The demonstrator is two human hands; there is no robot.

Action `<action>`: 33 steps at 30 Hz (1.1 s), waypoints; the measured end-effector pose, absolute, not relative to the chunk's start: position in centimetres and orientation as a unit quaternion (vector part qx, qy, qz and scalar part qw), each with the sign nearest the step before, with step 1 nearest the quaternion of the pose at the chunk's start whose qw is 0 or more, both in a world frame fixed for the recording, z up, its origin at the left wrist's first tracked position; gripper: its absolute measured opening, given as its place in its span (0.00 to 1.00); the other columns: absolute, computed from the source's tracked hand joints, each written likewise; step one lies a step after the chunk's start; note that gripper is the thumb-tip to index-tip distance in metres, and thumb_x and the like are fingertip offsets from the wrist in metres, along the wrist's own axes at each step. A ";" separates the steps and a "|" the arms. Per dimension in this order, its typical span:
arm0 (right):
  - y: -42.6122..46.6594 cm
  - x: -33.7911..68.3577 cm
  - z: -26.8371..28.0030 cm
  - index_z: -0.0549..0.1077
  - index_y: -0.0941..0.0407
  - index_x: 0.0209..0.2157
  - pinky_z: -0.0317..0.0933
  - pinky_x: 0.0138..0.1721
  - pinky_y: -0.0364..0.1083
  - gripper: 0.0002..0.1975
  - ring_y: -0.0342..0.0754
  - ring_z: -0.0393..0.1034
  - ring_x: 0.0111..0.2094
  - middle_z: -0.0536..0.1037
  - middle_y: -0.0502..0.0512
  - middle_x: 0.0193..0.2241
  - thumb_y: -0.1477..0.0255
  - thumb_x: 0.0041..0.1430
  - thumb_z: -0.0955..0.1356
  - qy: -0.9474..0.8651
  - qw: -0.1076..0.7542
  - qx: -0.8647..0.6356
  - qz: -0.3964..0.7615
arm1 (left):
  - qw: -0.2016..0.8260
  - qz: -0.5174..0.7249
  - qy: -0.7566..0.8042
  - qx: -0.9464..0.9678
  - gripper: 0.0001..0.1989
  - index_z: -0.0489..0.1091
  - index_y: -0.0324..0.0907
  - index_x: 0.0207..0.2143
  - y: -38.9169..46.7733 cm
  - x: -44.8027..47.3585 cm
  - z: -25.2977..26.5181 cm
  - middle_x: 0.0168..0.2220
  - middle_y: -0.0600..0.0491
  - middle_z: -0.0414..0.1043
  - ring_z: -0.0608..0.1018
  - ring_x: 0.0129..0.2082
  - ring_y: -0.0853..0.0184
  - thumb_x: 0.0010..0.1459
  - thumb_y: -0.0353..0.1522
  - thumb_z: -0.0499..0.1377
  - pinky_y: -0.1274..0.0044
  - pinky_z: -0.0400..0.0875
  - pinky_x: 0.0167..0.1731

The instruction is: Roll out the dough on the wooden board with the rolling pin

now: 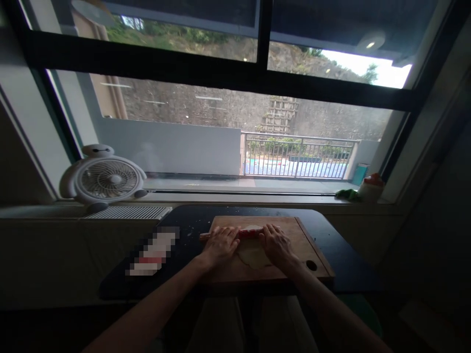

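- Left hand and right hand: palms down, fingers extended over red-and-brown cylindrical rolling pin.
- It crosses pale, flat sheet — probably dough, light dim — on brown rectangular wooden board.

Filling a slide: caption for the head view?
Left hand and right hand laid on a rolling pin over flattened dough, atop a wooden cutting board.
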State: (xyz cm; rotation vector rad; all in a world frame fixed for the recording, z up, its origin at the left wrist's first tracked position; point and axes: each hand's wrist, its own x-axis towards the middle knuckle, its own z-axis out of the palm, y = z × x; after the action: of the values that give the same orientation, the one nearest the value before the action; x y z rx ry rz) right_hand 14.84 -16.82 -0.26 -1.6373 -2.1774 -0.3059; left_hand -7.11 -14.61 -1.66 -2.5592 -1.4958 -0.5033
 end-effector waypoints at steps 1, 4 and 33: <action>-16.0 14.9 0.1 0.69 0.59 0.46 0.51 0.52 0.49 0.20 0.52 0.63 0.50 0.71 0.62 0.48 0.67 0.68 0.51 -0.779 0.180 -0.593 -0.094 | 0.052 -0.153 -0.510 -0.845 0.24 0.54 0.44 0.61 -14.0 -6.9 -1.5 0.58 0.48 0.62 0.62 0.57 0.60 0.64 0.40 0.41 0.62 0.45 0.58; -13.1 15.1 0.8 0.70 0.58 0.43 0.54 0.49 0.49 0.19 0.52 0.66 0.45 0.74 0.62 0.43 0.69 0.67 0.52 -0.785 0.130 -0.604 -0.054 | 0.011 -0.112 -0.551 -0.827 0.26 0.54 0.46 0.61 -11.1 -6.1 -1.0 0.60 0.49 0.58 0.57 0.61 0.58 0.64 0.42 0.40 0.59 0.44 0.58; -11.1 15.9 1.8 0.73 0.55 0.40 0.54 0.50 0.54 0.15 0.54 0.62 0.50 0.73 0.61 0.43 0.70 0.64 0.57 -0.776 0.129 -0.617 -0.010 | 0.043 -0.114 -0.515 -0.849 0.22 0.71 0.46 0.46 -9.3 -0.7 1.2 0.48 0.50 0.72 0.70 0.49 0.59 0.64 0.39 0.40 0.65 0.61 0.49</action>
State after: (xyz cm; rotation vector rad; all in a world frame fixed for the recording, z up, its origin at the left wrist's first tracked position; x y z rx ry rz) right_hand 15.90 -11.08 1.85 -1.7940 -2.2574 -0.0303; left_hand -0.70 -9.32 1.23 -2.5956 -1.5746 -0.3493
